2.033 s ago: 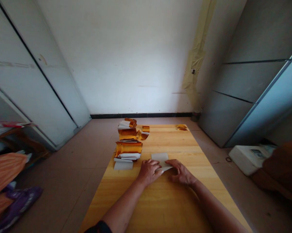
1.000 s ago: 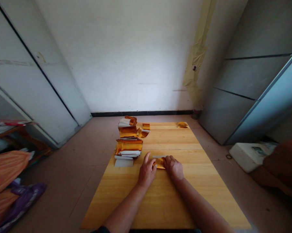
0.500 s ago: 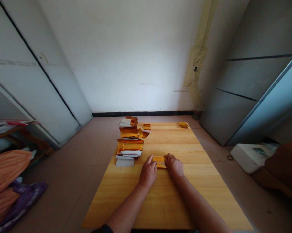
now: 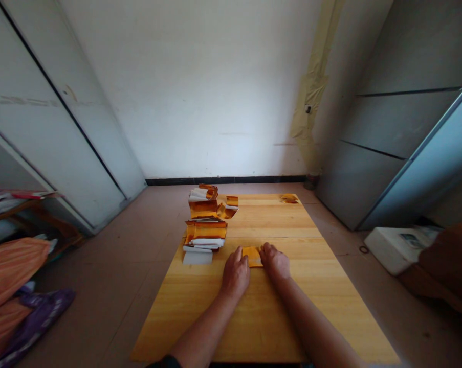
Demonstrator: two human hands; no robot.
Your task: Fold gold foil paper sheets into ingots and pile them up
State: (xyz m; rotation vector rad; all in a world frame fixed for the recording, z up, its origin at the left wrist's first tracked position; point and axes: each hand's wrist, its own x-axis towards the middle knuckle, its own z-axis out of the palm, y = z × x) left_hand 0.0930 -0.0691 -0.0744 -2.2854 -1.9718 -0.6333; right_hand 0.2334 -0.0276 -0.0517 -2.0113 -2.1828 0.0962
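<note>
Between my two hands, just above or on the wooden table (image 4: 269, 317), is a small flat amber-gold sheet (image 4: 253, 256), shiny like film or foil. Its left edge is pinched by my left hand (image 4: 236, 271), thumb and fingers closed. My right hand (image 4: 276, 261) grips the right edge with curled fingers. To the left lies a stack of similar amber sheets (image 4: 206, 231) with white paper layers (image 4: 205, 244). A white slip (image 4: 197, 257) lies at the stack's near side.
Farther back are more amber pieces (image 4: 203, 208) and a curled amber and white bundle (image 4: 203, 192). A crumpled amber scrap (image 4: 289, 199) lies at the far right corner. A grey refrigerator-like cabinet (image 4: 388, 117) stands right, a white foam box (image 4: 390, 249) on the floor, bags (image 4: 16, 276) left.
Both hands stay in almost the same place on the amber sheet. The sheet looks slightly flatter, its near edge a little lower.
</note>
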